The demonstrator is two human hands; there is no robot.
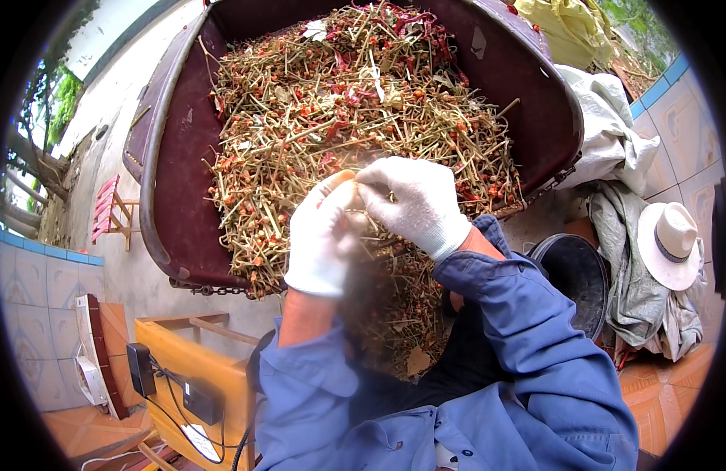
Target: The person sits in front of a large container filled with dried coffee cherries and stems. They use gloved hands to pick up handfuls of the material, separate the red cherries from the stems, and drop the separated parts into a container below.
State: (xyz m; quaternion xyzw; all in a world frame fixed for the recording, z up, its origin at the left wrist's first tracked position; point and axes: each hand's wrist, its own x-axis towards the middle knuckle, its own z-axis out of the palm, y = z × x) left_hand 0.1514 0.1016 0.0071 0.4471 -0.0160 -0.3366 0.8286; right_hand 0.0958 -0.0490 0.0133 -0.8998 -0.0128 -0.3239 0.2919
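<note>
Both my hands wear white knit gloves and meet over a heap of dried chili stems and red chili bits (315, 129). My left hand (323, 241) is raised, its thumb and finger stained or bare at the tips. Against those tips my right hand (419, 203) pinches with thumb and forefinger. Whether a small piece sits between the fingertips is hidden by the fingers. The heap lies in a maroon metal cart bed (189, 194) and spills over its near edge towards my lap, where more stems (419, 312) lie between my legs.
On the right are a black bucket (575, 277), a pale brimmed hat (669, 247) on grey sacking (619, 259), and a white woven sack (604, 129). A wooden stool (192, 382) with black adapters and cables stands at lower left. Chains (212, 290) hang along the cart's edge.
</note>
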